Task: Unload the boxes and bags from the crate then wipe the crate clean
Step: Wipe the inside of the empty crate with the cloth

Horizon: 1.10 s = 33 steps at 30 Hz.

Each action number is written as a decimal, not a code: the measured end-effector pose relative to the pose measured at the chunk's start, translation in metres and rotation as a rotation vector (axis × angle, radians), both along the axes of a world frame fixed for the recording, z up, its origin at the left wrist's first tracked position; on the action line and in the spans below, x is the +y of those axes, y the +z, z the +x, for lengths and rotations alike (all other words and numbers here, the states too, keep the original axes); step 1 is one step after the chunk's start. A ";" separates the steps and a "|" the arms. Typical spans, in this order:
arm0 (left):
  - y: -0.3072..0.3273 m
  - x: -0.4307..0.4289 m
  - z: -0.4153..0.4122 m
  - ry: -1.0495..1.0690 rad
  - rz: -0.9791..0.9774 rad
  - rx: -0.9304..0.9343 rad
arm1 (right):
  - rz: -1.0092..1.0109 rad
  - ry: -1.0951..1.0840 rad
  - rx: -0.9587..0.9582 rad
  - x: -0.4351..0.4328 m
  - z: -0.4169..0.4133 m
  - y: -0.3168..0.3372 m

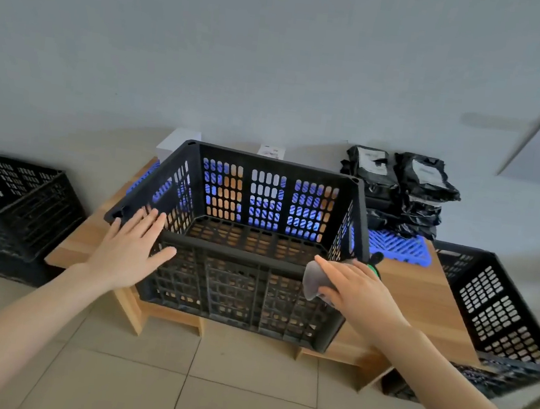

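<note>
A black slotted crate [268, 162] stands on a low wooden table [419, 298], with nothing inside it. My left hand [129, 245] lies flat with straight fingers against the crate's near left corner and rim. My right hand [358, 288] presses a grey cloth [314, 278] against the outside of the crate's near wall, close to the right corner. Black bags [401, 192] are stacked at the table's back right. White boxes [178, 141] stand behind the crate by the wall.
A blue slotted mat [398, 246] lies on the table behind the crate. One more black crate [9, 208] sits on the floor to the left, another black crate [502, 311] to the right. Tiled floor [224, 384] lies in front of the table.
</note>
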<state>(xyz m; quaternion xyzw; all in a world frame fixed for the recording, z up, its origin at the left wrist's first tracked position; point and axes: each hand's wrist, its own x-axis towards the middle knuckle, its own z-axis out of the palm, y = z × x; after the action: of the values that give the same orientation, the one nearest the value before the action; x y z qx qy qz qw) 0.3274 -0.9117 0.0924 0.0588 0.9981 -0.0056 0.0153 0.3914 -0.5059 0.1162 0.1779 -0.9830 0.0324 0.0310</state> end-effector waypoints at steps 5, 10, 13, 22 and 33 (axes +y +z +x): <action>0.017 -0.003 -0.002 0.000 0.071 0.035 | -0.493 -0.098 -0.253 0.000 -0.018 0.026; 0.025 -0.014 -0.017 0.016 0.176 0.154 | -0.788 -0.165 -0.067 -0.007 -0.065 0.046; 0.026 -0.024 -0.037 0.008 0.212 0.198 | -0.806 -0.146 -0.053 -0.028 -0.105 0.051; 0.019 -0.043 -0.125 0.018 0.284 0.186 | -0.906 -0.177 -0.298 -0.111 -0.199 0.027; 0.017 -0.033 -0.211 0.002 0.359 0.098 | -1.096 -0.198 -0.317 -0.178 -0.281 -0.026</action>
<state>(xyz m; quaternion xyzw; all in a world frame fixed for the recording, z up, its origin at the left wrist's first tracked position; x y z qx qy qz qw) 0.1161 -0.9446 0.1089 0.0593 0.9827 0.1699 -0.0440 0.1105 -0.6835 0.0904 0.0363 -0.8273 0.5600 -0.0259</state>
